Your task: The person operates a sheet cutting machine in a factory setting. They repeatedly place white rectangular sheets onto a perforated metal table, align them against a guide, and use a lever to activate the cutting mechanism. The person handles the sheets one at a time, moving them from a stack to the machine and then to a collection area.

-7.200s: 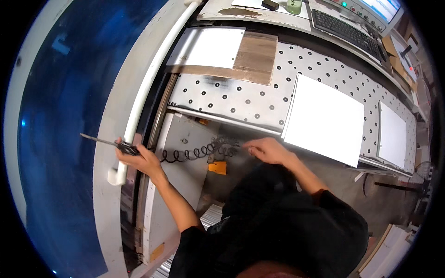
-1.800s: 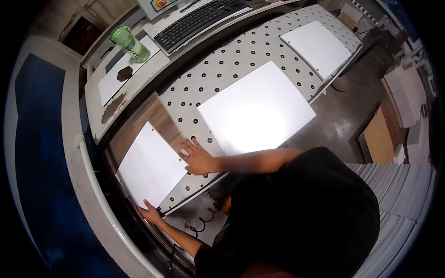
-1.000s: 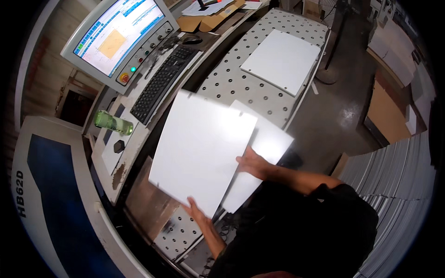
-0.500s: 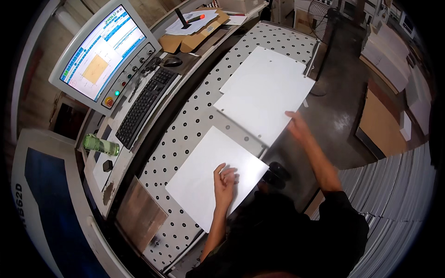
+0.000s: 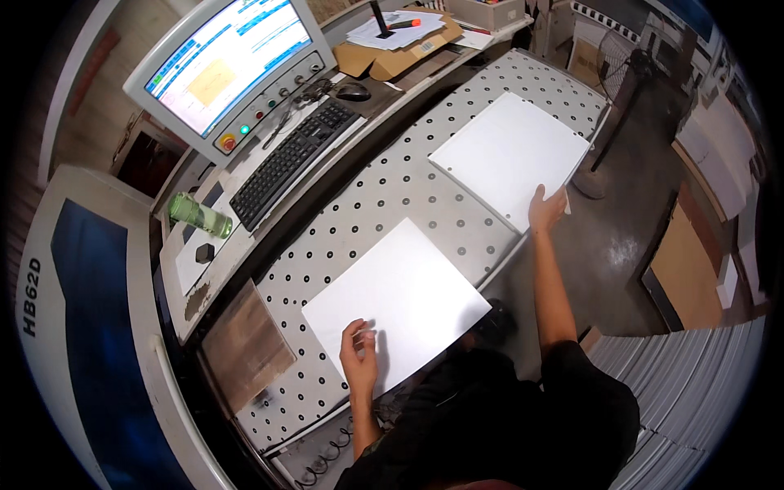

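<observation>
Two white flat panels lie apart on a pale table dotted with dark round studs. My right hand (image 5: 549, 210) is at the near right edge of the far white panel (image 5: 510, 155), its thumb on top and its fingers over the edge, gripping it. The undersides of those fingers are hidden. Above the near white panel (image 5: 408, 298), close to its left edge, is my left hand (image 5: 359, 355). Its fingers are loosely bent and apart, with nothing in them, and its shadow falls on the panel.
Left of the studded table (image 5: 392, 189) runs a console with a keyboard (image 5: 294, 163), a mouse (image 5: 354, 91), a screen (image 5: 233, 61) and a green bottle (image 5: 200, 216). A brown board (image 5: 247, 347) lies at the table's near left. Stacked sheets (image 5: 686, 376) stand at right; a fan (image 5: 616, 61) stands behind.
The far panel has moved away from me over another white panel, so the two now nearly line up. My right hand went along with it. My left hand shifted left and nearer.
</observation>
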`<state>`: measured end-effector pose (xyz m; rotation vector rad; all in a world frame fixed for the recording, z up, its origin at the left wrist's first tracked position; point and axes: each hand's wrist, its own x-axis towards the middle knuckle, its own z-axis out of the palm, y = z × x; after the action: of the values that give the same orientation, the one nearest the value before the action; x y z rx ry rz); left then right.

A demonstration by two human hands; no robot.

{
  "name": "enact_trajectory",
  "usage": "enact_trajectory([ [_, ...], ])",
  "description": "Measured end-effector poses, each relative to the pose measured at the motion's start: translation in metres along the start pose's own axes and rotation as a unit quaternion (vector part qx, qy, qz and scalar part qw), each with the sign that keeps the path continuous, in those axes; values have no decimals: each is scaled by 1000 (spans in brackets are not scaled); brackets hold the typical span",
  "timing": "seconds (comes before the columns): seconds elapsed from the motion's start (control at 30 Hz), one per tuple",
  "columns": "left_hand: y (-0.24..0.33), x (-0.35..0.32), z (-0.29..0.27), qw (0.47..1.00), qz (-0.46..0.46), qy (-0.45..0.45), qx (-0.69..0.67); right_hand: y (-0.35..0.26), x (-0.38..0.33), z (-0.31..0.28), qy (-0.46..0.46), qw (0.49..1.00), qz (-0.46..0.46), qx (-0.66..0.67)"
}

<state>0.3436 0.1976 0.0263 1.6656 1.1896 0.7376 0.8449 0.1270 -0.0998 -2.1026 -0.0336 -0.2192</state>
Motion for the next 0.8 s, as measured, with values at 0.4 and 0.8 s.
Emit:
enact_trajectory([
  [0.4, -172, 1, -192, 876, -6, 299, 380, -31, 3, 0, 10, 990, 80, -117],
  [0.8, -246, -16, -295, 840, -296, 254, 376, -92, -258, -27, -297, 867, -383, -112],
])
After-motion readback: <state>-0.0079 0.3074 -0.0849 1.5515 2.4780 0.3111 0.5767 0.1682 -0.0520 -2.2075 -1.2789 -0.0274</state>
